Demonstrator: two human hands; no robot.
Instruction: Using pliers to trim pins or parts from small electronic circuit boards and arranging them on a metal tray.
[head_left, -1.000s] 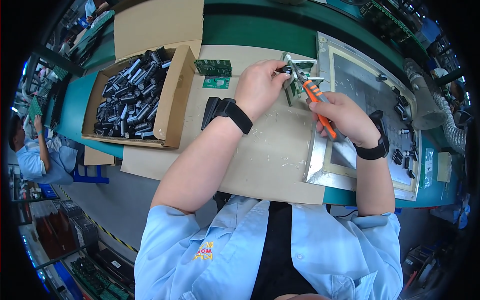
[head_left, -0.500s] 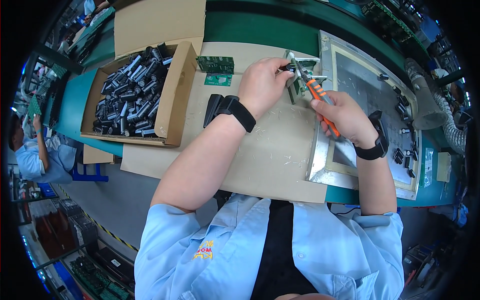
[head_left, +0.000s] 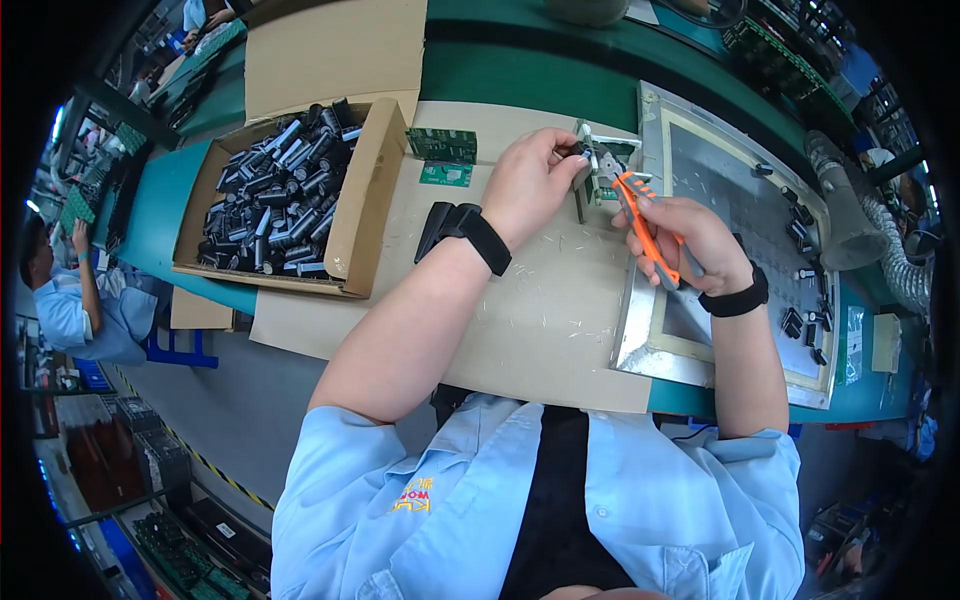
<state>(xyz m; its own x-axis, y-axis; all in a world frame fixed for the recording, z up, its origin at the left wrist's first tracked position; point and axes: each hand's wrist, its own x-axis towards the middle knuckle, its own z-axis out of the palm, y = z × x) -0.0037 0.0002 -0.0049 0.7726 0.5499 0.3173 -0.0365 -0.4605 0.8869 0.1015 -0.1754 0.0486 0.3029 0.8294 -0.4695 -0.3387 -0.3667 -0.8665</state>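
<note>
My left hand [head_left: 532, 185] pinches a small dark part [head_left: 578, 149] at the left edge of an upright green circuit board assembly [head_left: 609, 172] with white edges. The kind of that part is mostly hidden by my fingertips. Orange-and-grey cutting pliers [head_left: 640, 222] are in my right hand [head_left: 692, 238], handles spread, jaws pointing up at the board. Whether the jaws touch it I cannot tell. Left of my left hand, one green circuit board [head_left: 442, 145] stands upright beside a smaller green board [head_left: 446, 174].
An open cardboard box [head_left: 358, 215] full of black cylindrical capacitors stands at left. On the right lies a metal-framed panel [head_left: 632, 335] with several loose capacitors. Cut wire bits dot the brown paper [head_left: 480, 340]. A grey duct [head_left: 850, 215] stands far right; another person [head_left: 90, 300] works far left.
The pliers' jaws have dropped slightly from the board and the handles have spread. My left hand stays at the board's left edge. The whole view has shifted a little.
</note>
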